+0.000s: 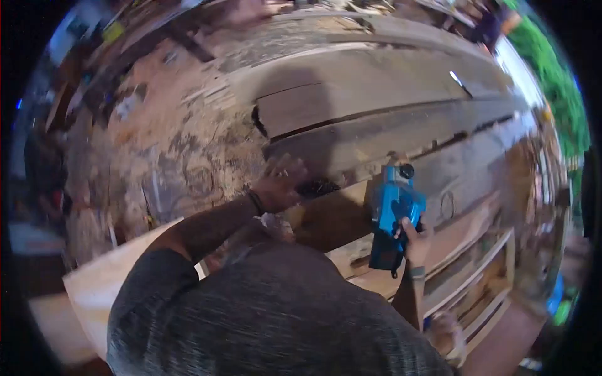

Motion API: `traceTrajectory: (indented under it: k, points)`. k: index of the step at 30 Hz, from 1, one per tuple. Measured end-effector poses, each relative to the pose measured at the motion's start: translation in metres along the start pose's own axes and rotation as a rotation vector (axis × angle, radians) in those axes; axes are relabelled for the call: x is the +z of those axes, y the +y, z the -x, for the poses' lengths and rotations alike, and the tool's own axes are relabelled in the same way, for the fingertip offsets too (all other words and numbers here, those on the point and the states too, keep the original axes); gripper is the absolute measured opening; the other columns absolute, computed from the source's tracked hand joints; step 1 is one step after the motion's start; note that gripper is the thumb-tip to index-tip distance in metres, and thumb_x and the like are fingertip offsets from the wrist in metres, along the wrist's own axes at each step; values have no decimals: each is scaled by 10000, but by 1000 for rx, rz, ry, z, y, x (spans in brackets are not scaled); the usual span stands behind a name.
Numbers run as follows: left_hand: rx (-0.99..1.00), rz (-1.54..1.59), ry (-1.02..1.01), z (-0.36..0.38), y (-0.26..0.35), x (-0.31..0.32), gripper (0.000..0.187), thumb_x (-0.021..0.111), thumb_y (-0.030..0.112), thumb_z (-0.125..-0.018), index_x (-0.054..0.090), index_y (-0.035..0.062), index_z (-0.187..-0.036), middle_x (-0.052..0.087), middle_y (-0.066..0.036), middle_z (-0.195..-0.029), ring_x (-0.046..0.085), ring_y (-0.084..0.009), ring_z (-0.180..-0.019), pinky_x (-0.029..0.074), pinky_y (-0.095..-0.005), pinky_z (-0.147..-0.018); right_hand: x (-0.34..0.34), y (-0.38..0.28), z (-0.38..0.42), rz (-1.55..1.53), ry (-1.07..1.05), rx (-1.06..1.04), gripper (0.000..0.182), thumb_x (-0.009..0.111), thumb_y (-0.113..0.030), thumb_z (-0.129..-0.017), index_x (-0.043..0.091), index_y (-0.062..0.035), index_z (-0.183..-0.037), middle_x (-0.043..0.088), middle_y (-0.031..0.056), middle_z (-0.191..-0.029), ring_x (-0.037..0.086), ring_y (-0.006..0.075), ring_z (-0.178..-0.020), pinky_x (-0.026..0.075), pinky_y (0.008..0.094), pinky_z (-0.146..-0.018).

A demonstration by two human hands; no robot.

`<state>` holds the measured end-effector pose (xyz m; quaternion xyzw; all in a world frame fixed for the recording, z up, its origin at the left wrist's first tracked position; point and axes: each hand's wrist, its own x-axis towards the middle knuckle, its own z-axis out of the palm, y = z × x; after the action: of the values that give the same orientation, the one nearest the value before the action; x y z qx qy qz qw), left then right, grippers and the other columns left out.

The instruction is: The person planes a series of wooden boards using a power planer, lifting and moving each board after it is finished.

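Observation:
My right hand [416, 241] is closed around the handle of a blue electric planer [392, 203]. The planer has a round dark knob at its far end, and it is over a wooden board [332, 216] on the bench. My left hand [279, 183] is to the left of the planer, near the board's left end and a dark patch [318, 188] that I cannot make out. Its fingers are smeared by motion, so whether it grips anything does not show. A dark band [256, 202] circles my left wrist.
Long planks [389, 78] lie beyond my hands. Wood shavings [179, 128] cover the ground at left. A pale board [119, 266] stands by my left arm, and a wooden frame [509, 260] at right. Another person [492, 25] is at the far right.

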<state>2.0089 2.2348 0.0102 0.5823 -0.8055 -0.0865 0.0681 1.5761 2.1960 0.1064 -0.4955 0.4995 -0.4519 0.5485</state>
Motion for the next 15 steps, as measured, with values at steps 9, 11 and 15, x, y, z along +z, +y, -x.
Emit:
traceTrajectory:
  k: [9,11,15]
  points:
    - [298,187,-58,-197,-158,14,886,624,571,-978,286,127,-1666,274,-225,-1706,308,-480,-1542,177,-649,-1264,88,-25,48,120,382,174,485,817,-165,-923,598,7,-1321,685,22,-1008,612,91,-838,510,278,-710]
    - [358,8,-141,-237,-151,-3,914,632,569,-974,269,95,-1666,263,-238,-1707,264,-469,-1564,176,-631,-1272,118,-27,59,136,474,236,483,816,-165,-923,599,5,-1321,677,17,-1000,603,88,-835,502,275,-711]
    - [464,0,-264,-278,-152,-34,969,620,575,-982,214,16,-1663,220,-275,-1710,160,-459,-1603,140,-608,-1291,190,-22,80,93,674,224,442,810,-162,-925,612,2,-1286,657,5,-939,590,85,-794,487,273,-692]
